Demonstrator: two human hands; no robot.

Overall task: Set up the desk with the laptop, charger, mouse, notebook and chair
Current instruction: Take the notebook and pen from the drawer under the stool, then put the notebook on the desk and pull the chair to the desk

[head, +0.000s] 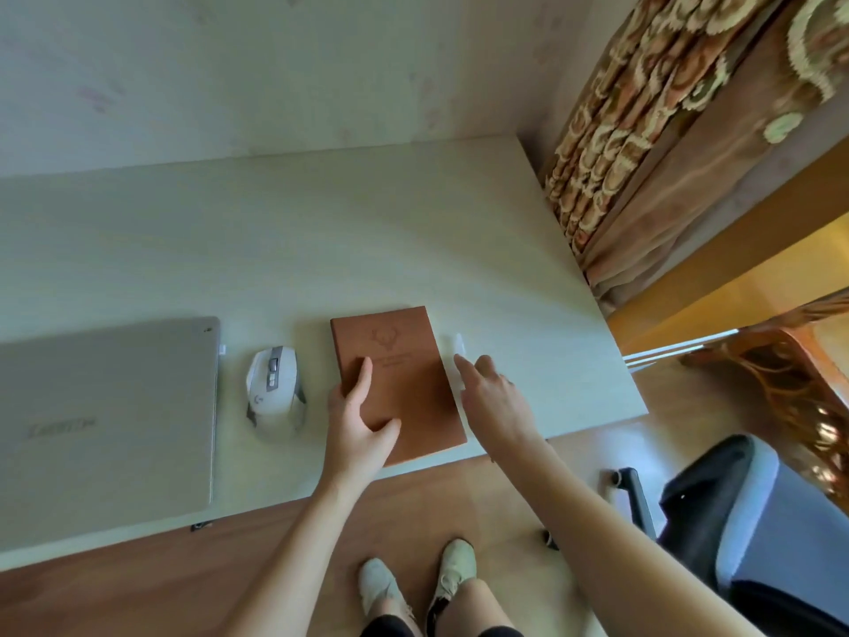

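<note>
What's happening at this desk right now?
A person stands at a pale desk. The left hand rests on a brown notebook lying near the front edge, while the right hand reaches to a small white object just right of it. A closed laptop and white mouse lie to the left; the chair stands off to the right.

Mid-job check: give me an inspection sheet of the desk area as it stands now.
Surface: pale desk, back half bare.
Job's things: closed laptop at left; white mouse beside it; brown notebook closed and flat; chair off to the right, not at the desk.
Clutter: small white stick-like item right of notebook.
Grippers: left hand resting on notebook; right hand reaching toward the white item.
Cables: nothing seen.
Surroundings: patterned curtain, wood floor.
</note>
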